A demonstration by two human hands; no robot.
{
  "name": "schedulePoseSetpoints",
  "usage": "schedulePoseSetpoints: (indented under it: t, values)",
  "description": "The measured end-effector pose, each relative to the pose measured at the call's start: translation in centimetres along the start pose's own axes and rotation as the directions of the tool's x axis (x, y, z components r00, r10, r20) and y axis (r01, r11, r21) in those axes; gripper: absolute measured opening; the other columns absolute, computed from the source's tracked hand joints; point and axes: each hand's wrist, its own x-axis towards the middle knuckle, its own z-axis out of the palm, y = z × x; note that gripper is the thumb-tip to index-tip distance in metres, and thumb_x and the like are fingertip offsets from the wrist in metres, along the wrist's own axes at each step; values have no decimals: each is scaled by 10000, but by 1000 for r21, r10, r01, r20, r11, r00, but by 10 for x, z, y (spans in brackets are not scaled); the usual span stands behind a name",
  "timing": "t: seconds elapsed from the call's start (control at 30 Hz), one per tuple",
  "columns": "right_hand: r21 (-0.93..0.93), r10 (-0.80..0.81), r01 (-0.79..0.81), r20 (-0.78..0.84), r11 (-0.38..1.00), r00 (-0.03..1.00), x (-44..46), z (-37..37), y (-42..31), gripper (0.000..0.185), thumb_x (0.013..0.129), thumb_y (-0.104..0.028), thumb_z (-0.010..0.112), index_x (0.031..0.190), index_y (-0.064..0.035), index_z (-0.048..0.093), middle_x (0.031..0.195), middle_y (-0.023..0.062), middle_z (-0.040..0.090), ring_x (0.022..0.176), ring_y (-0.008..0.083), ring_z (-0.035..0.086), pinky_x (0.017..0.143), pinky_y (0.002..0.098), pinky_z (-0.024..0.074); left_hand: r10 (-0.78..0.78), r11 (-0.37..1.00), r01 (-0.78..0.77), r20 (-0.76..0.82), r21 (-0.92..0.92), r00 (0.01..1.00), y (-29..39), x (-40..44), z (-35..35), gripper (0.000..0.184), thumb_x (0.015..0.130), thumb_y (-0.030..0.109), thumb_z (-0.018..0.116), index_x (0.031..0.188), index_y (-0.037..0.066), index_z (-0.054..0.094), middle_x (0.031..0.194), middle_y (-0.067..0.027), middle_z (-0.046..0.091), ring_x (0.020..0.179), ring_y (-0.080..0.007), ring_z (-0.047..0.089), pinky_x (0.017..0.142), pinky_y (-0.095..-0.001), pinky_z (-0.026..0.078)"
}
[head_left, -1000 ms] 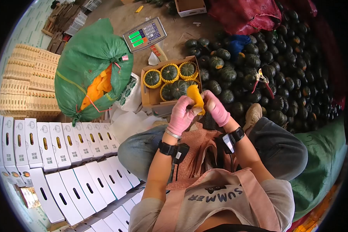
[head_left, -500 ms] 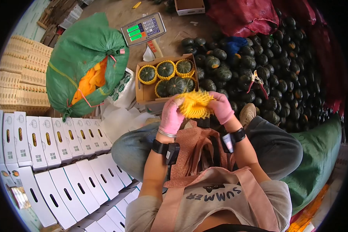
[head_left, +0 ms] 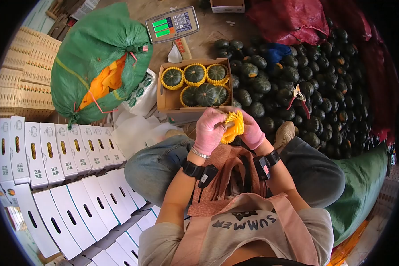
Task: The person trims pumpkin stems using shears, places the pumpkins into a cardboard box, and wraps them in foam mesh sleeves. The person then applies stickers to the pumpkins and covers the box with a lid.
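Note:
Pink gloves cover both hands, which meet above my lap. A yellow foam net sleeve (head_left: pixel 235 127) is bunched between them. My left hand (head_left: pixel 209 133) is closed on its left side, and my right hand (head_left: pixel 252 131) grips the right side, with some fingers hidden behind the sleeve. Just beyond the hands stands an open cardboard box (head_left: pixel 165 103). Several dark green squashes (head_left: pixel 195 73) lie in it in two rows, most wearing yellow nets. The front-middle squash (head_left: pixel 206 94) shows no net from here.
A large heap of squashes (head_left: pixel 292 74) lies right, with red-handled pruning shears (head_left: pixel 299 96) on it. A green sack (head_left: pixel 97 53) with orange nets inside stands left, beside a scale display (head_left: pixel 173 25). White cartons (head_left: pixel 44 155) line the lower left.
The foam sleeve has gone from stretched wide to a narrower bunch as my hands drew closer together. The camera view has shifted slightly.

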Motion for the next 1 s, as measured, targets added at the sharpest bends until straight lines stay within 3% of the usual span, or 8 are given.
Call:
schedulePoseSetpoints:
  t: [0.23, 0.33, 0.43, 0.53, 0.67, 0.77, 0.83, 1.0]
  values:
    - [-681, -2, 143, 203, 718, 979, 15, -46, 8, 42, 743, 21, 531, 766, -11, 545, 749, -9, 574, 702, 91, 534, 652, 234, 453, -267, 683, 605, 631, -410, 729, -17, -14, -43, 318, 845, 263, 656, 1026, 16, 572, 907, -5, 571, 821, -103, 550, 810, -233, 432]
    - [-57, 336, -332, 232, 942, 913, 9, -8, -13, 279, 751, -121, 606, 999, 3, 574, 952, 64, 614, 901, 173, 565, 820, 324, 450, -256, 875, 458, 653, -157, 713, -38, -18, -66, 392, 866, 297, 626, 1135, 21, 554, 917, -25, 595, 832, -118, 565, 822, -253, 447]
    - [-70, 661, -683, 343, 727, 668, 13, -42, 33, 581, 795, -377, 656, 1208, 9, 518, 1117, 114, 602, 1110, 227, 524, 982, 410, 385, -636, 238, 586, 331, -775, 697, -44, -6, -51, 277, 907, 274, 516, 983, 13, 566, 862, -60, 601, 779, -163, 587, 694, -297, 496]
    - [-81, 363, -354, 189, 932, 912, 45, -49, 16, 416, 871, -324, 598, 1115, 10, 552, 1017, 79, 630, 884, 162, 606, 683, 282, 519, -420, -116, 641, 623, -758, 660, -64, -6, -56, 295, 923, 271, 475, 1047, 18, 561, 944, -64, 613, 845, -160, 601, 784, -302, 484]
    - [-395, 369, -286, 151, 873, 917, 119, -58, -1, 267, 925, -238, 526, 1047, -3, 560, 864, 49, 634, 793, 114, 598, 633, 273, 499, -662, 493, 763, 389, -417, 640, -107, -11, -45, 282, 929, 234, 508, 1072, 1, 577, 945, -43, 608, 800, -117, 562, 701, -261, 475]
    - [-960, 3, 158, 163, 232, 987, 153, -72, 20, 233, 921, -202, 505, 1053, -11, 531, 867, 162, 630, 813, 306, 611, 716, 358, 477, -722, 686, 718, 15, -115, 692, -128, 7, -42, 158, 878, 154, 593, 959, 19, 574, 859, -55, 597, 806, -146, 558, 692, -289, 459]
    - [-989, -47, 137, 134, 61, 990, 165, -70, 30, 223, 914, -209, 510, 1059, -39, 526, 881, 214, 613, 858, 397, 586, 728, 384, 468, -275, 858, 394, -354, 329, 894, -166, 2, -27, 202, 844, 133, 625, 997, 20, 558, 859, -145, 604, 800, -282, 591, 694, -354, 470]
    - [-926, -155, -147, -212, 348, 965, 173, -64, 64, 188, 914, -244, 512, 960, -63, 492, 881, 242, 577, 868, 458, 508, 724, 390, 451, -485, 786, 596, -434, 163, 759, -168, 15, -8, 237, 860, 197, 608, 1028, 47, 535, 886, -196, 587, 798, -356, 582, 689, -408, 478]
